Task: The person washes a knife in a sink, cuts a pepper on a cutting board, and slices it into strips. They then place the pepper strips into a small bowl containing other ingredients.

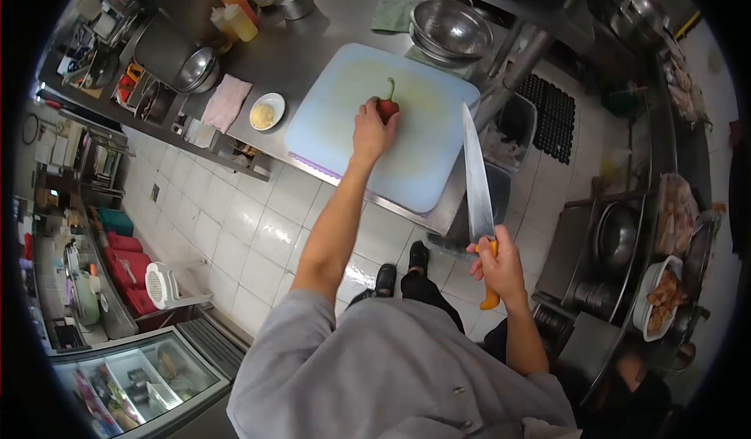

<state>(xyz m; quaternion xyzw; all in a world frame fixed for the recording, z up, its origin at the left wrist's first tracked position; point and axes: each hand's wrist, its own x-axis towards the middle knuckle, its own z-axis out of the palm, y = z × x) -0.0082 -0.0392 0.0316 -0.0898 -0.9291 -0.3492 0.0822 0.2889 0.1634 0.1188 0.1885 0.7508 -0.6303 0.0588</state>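
A red pepper [386, 110] with a curved green stem lies on a large pale blue cutting board [336, 87]. My left hand [373, 132] has its fingers closed around the pepper's near side, hiding part of it. In my right hand [501, 267] is a chef's knife [477, 177] with a long blade and an orange handle. The blade points away from me, just off the board's right edge, with its tip close to the board's right corner. The knife and the pepper are apart.
Left of the board are a small white dish [267, 112] of chopped yellowish food and a pink cloth [227, 103]. A steel colander [451, 30] stands behind it, squeeze bottles [240, 23] at the back left. A dark mat [547, 118] lies on the tiled floor at right.
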